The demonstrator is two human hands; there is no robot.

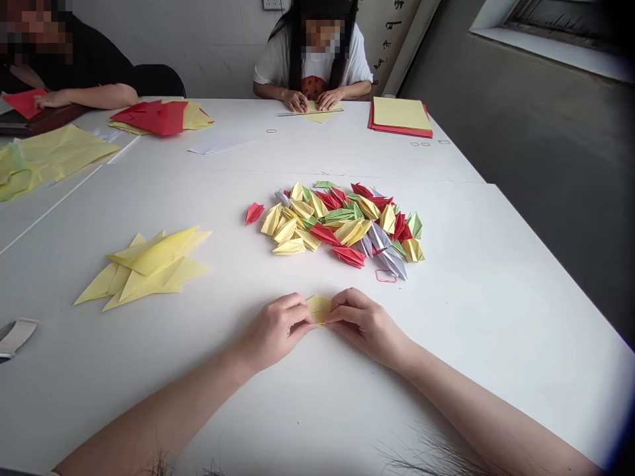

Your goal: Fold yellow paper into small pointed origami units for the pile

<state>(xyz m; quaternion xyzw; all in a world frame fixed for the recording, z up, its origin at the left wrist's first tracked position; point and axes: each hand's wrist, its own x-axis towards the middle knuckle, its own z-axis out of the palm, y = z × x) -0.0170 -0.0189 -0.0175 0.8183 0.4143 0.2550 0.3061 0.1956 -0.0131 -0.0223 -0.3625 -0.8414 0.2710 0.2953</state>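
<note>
Between my hands is a small piece of folded yellow paper [319, 307], low over the white table. My left hand [282, 329] pinches its left side between thumb and fingers. On the opposite side, my right hand [364, 324] grips it the same way. Fingers cover both ends of the paper; a crease line shows across its middle. Just beyond my hands lies a heap of folded paper pieces [347, 231] in yellow, red, green and pale purple. One red folded piece [254, 213] sits apart at the heap's left.
A pile of yellow folded sheets [149, 264] lies to the left. At the far side, a person [312, 59] holds a ruler [288, 114] on yellow paper. Another person [99, 66] sits at far left near red paper. Stacked square sheets [401, 114] lie at back right.
</note>
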